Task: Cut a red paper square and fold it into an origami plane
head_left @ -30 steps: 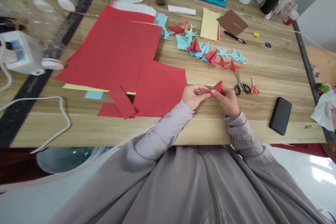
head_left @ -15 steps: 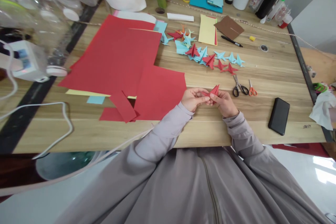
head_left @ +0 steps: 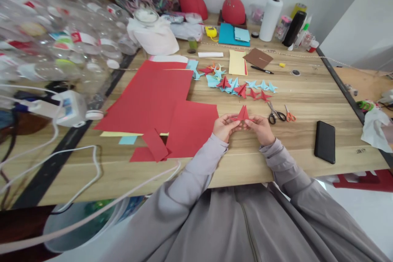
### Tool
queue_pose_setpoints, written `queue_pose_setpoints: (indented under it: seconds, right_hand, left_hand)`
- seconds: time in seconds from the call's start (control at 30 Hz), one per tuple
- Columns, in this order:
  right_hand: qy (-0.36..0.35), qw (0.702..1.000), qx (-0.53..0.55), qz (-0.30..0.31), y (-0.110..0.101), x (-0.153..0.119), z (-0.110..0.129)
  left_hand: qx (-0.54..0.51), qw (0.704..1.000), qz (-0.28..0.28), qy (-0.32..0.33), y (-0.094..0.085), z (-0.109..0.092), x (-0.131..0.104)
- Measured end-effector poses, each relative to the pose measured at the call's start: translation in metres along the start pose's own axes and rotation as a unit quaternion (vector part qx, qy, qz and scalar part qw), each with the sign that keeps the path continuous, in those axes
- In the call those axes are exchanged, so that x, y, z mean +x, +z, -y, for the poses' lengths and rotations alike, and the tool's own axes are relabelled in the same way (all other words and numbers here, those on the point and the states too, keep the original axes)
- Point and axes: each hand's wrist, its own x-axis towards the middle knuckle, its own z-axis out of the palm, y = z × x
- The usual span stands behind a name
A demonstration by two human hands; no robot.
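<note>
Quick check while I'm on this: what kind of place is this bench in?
Probably a craft or hobby workroom. Both hands, left hand and right hand, hold a folded red paper piece above a wooden table strewn with red paper sheets, finished folded paper figures and scissors.
</note>
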Motion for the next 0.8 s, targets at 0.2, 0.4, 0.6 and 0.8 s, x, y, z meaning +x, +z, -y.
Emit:
queue_pose_setpoints:
  seconds: [0.2,0.4,0.6,0.8]
  right_hand:
    - [-0.026,0.999,-0.042,0.021,0.003,0.0,-0.004]
    - [-0.041,0.993,-0.075,0.076,0.003,0.008,0.001]
    - [-0.013,0.993,-0.074,0.089,-0.005,0.016,0.0]
    - [-0.004,0.996,-0.065,0.063,-0.008,0.017,-0.006]
  left_hand:
    - [0.108,0.994,-0.013,0.032,-0.002,-0.004,0.005]
    - [0.133,0.991,0.005,0.017,-0.002,-0.01,0.012]
    - [0.104,0.994,0.017,0.018,-0.002,-0.003,0.016]
    - [0.08,0.995,0.058,0.025,-0.011,-0.001,0.019]
